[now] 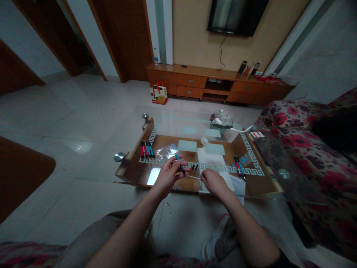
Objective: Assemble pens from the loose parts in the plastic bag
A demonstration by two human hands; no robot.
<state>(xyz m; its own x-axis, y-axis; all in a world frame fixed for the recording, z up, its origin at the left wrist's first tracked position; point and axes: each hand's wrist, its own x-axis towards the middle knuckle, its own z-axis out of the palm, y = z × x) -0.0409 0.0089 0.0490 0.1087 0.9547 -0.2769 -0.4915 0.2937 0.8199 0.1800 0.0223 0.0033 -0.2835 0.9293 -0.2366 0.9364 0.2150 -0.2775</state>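
My left hand (pixel 170 173) holds a blue and black pen (pixel 180 165) above the near edge of the glass table (pixel 170 126). Between my two hands runs a thin white stick (pixel 193 177), its right end pinched in the fingers of my right hand (pixel 210 179). Two small black pieces (pixel 195 167) lie on the glass just beyond my hands. On the left of the table is a row of red and blue pens (pixel 147 149), beside a clear plastic bag (pixel 166 151). Further right lie a red pen and a blue pen (pixel 240 167).
A filled waste basket (pixel 221 121) stands past the table's far edge. White paper (pixel 237 184) lies near my right hand. A flowered sofa (pixel 295 123) is at the right, and a long wooden cabinet (pixel 189 81) with a paper bag (pixel 158 94) by it is at the back.
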